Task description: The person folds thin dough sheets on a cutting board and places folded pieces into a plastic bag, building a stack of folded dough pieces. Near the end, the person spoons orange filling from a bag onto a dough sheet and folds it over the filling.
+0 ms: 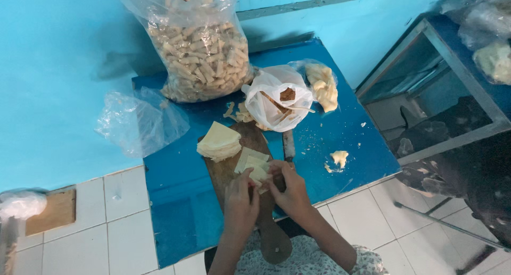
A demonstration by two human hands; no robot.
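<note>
A thin pale dough sheet [257, 174] is pinched between left hand [240, 199] and right hand [289, 189]; beyond them, rolled pastries are held in a clear plastic bag [201, 46].

Your desk [340, 126] is glossy deep blue w/ pale crumbs; wall behind is bright turquoise. Cutting board [234, 174] is dark brown wood. Wrapper stack [218, 142] and the sheet [257, 170] at your fingers are pale cream-yellow. Big clear bag [199, 51] shows tan rolls; small bag [277, 97] is white w/ brown inside. Floor tiles [106, 227] white, grey grout. Your clothing [308, 259] is white w/ small dark print.
</note>
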